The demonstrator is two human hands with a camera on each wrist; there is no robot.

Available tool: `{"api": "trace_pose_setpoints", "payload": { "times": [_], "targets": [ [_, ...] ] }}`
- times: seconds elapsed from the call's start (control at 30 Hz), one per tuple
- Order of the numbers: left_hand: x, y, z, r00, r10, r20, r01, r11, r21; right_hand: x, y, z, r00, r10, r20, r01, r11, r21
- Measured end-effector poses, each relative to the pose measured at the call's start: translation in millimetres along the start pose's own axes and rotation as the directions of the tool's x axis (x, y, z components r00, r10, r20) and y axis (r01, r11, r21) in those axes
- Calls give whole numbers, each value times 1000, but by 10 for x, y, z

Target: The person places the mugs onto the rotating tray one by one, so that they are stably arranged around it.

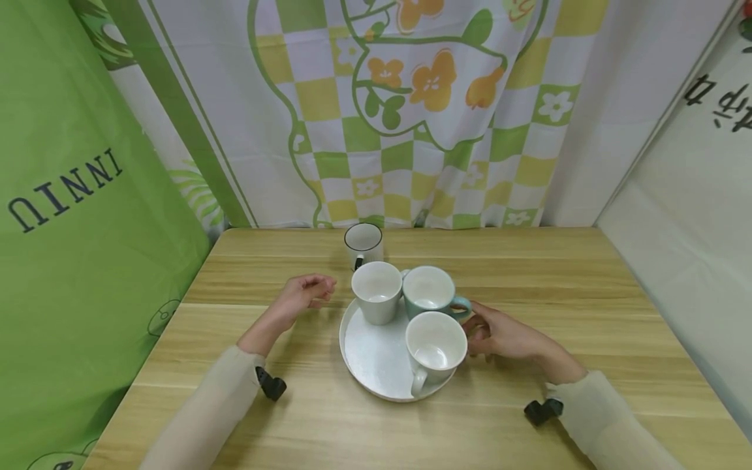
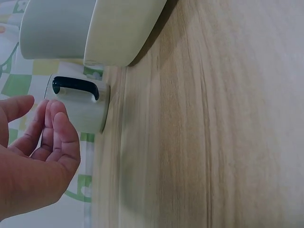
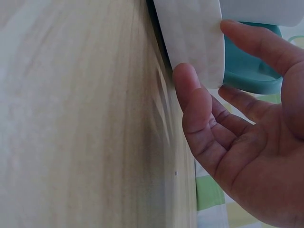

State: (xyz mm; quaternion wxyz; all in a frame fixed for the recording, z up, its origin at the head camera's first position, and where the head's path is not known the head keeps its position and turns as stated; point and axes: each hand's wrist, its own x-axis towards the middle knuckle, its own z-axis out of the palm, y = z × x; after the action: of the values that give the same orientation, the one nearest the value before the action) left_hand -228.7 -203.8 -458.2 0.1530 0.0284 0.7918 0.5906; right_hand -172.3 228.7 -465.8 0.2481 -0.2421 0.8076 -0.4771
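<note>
A round white tray (image 1: 376, 365) on the table carries three mugs. The off-white mug (image 1: 376, 307) stands at its back left, the teal mug (image 1: 417, 307) at its back right, and the white mug (image 1: 437, 369) at its front right. My left hand (image 1: 302, 299) hovers left of the tray, apart from it, fingers loosely bent and holding nothing. By the tray's right edge is my right hand (image 1: 499, 333); in the right wrist view its fingertips (image 3: 185, 78) lie at the tray's wall (image 3: 192, 38), fingers relaxed. Contact is hard to confirm there.
Behind the tray stands another white mug (image 1: 364, 243) with a black rim and black handle. The wooden table (image 1: 529, 261) ends at a patterned curtain (image 1: 411, 163); a green cloth (image 1: 88, 261) hangs at the left and a pale sheet (image 1: 693, 215) at the right.
</note>
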Motion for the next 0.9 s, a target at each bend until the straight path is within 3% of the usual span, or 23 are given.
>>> {"api": "trace_pose_setpoints", "payload": {
  "times": [0.33, 0.9],
  "targets": [
    [133, 45, 45, 1000, -22, -10, 22, 1000, -17, 8, -2, 0, 1000, 12, 1, -12, 1000, 6],
    [333, 61, 188, 1000, -5, -30, 4, 1000, -30, -1, 0, -3, 1000, 14, -1, -14, 1000, 16]
  ]
}}
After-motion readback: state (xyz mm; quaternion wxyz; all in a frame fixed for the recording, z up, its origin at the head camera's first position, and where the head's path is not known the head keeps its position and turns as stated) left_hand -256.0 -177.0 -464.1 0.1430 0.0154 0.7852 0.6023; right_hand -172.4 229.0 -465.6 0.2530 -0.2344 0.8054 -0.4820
